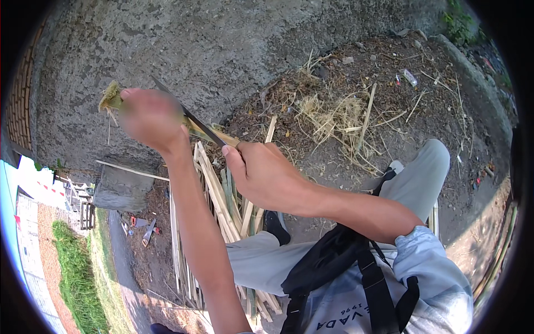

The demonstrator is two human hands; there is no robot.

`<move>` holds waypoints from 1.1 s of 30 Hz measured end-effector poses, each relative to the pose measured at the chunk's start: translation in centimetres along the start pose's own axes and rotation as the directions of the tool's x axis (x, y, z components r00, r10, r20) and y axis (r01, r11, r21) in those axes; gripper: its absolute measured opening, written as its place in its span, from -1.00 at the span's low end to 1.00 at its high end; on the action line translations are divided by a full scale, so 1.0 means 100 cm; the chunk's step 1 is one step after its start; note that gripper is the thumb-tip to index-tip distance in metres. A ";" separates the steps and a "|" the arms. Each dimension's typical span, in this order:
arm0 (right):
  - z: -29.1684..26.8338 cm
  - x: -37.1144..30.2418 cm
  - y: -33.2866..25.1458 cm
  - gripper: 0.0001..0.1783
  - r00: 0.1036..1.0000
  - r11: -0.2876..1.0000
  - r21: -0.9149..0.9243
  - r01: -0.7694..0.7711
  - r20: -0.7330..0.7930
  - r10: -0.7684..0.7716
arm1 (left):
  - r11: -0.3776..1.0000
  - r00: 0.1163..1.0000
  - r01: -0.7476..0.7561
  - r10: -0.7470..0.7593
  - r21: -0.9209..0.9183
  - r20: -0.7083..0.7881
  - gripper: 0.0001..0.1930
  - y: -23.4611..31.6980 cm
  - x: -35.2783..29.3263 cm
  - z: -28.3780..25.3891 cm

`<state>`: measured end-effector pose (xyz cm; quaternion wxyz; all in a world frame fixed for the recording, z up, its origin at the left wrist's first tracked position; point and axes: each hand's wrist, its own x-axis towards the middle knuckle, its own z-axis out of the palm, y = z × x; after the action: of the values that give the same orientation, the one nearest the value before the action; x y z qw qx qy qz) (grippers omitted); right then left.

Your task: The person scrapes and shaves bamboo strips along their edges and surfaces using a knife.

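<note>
My left hand (153, 119), partly blurred, is closed round a piece of split bamboo (113, 97) with a frayed fibrous end jutting out past the fingers. The bamboo's other end runs toward my right hand (270, 175). That hand is closed on a long dark-bladed knife (204, 129), its handle hidden in the fist and the thumb lying near the blade's base. The blade slants up and left along the bamboo, its tip beyond my left fingers. Whether the edge is cutting in cannot be made out.
Below my arms lie many pale bamboo strips (214, 192) in a loose pile. A rough grey wall (194, 44) rises ahead. Fibrous shavings (334, 119) litter the soil on the right. A grey block (125, 186) and a handsaw (148, 232) are at left. My bent legs flank the pile.
</note>
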<state>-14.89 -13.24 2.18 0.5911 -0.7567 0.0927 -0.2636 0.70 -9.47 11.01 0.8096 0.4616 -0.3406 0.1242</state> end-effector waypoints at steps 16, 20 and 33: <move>0.017 -0.015 0.007 -0.56 1.000 1.000 -0.002 -0.024 -0.011 0.024 | 0.999 0.999 -0.047 0.048 0.020 -0.017 -0.69 0.002 -0.001 -0.016; 0.017 -0.008 -0.004 -0.54 0.998 0.998 -0.021 0.052 -0.042 -0.052 | 0.997 0.997 -0.066 0.067 0.027 -0.040 -0.69 0.002 0.004 -0.009; 0.025 -0.011 0.002 -0.54 0.999 0.994 -0.101 0.042 -0.019 -0.045 | 0.997 0.996 -0.070 0.071 0.033 -0.051 -0.69 0.001 0.002 -0.019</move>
<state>-14.54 -10.67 1.25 0.5452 -0.7845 0.0957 -0.2795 1.67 -7.90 10.57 0.8060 0.4584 -0.3337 0.1698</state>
